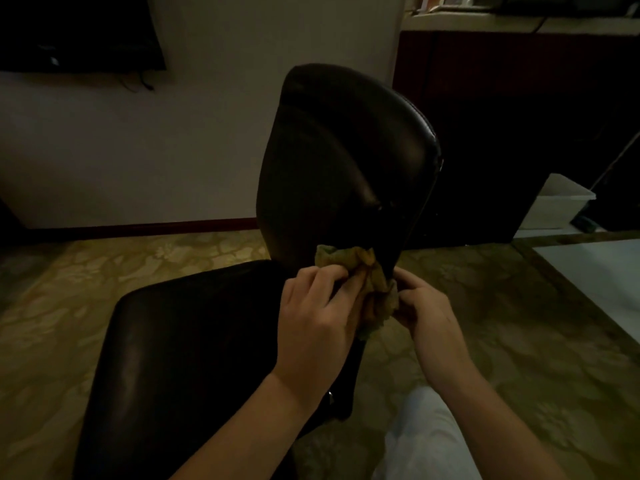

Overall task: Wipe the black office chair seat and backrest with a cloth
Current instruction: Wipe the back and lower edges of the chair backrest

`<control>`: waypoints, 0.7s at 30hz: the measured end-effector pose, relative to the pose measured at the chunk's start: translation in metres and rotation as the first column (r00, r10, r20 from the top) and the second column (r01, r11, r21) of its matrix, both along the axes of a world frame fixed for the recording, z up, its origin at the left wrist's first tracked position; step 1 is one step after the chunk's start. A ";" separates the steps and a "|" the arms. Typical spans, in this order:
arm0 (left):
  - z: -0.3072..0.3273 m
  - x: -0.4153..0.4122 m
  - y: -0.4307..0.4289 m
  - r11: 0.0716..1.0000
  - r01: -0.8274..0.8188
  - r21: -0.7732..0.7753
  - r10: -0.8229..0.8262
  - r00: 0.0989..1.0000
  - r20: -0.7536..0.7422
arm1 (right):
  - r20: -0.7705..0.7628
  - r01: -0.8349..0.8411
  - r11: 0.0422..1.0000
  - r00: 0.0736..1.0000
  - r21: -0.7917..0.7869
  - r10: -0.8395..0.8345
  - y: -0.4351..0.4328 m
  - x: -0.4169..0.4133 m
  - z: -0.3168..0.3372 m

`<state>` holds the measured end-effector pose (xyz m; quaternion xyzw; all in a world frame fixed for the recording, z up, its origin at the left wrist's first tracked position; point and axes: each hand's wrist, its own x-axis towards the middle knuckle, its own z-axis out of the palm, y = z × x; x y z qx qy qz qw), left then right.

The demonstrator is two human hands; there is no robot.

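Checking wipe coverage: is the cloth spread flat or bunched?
Bunched. The cloth is crumpled into folds, gripped between the left hand and right hand at the base of the backrest.

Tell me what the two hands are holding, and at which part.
Both hold the crumpled yellowish cloth: the left hand grips its bunched middle, the right hand pinches its lower right end, near the base of the backrest.

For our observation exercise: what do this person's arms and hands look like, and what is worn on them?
The left hand and right hand are bare: no gloves, and no ring, watch or bracelet shows. No sleeve is in view up to the frame's edge. Dim light hides fine marks.
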<state>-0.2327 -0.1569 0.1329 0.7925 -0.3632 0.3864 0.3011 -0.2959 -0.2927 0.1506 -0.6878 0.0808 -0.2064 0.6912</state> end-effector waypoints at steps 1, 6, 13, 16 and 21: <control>-0.005 -0.001 0.000 1.000 -0.016 0.007 0.016 1.000 0.008 | -0.011 0.003 1.000 1.000 -0.002 -0.003 0.000 0.001 -0.001; -0.034 -0.001 0.007 0.998 -0.038 0.052 0.035 0.998 0.045 | 0.003 -0.023 0.999 1.000 -0.031 0.023 -0.002 0.002 -0.002; -0.009 0.001 0.006 0.999 -0.036 0.007 0.035 0.999 0.025 | 0.009 -0.025 0.998 1.000 -0.053 0.026 -0.001 0.003 -0.001; 0.017 0.000 -0.001 0.996 -0.021 -0.089 0.023 0.999 0.025 | 0.013 -0.030 0.998 0.999 -0.056 0.030 0.000 0.000 -0.001; 0.023 0.004 -0.009 0.996 -0.003 -0.092 0.004 1.000 0.003 | -0.028 0.001 1.000 1.000 0.014 -0.001 -0.002 0.003 0.001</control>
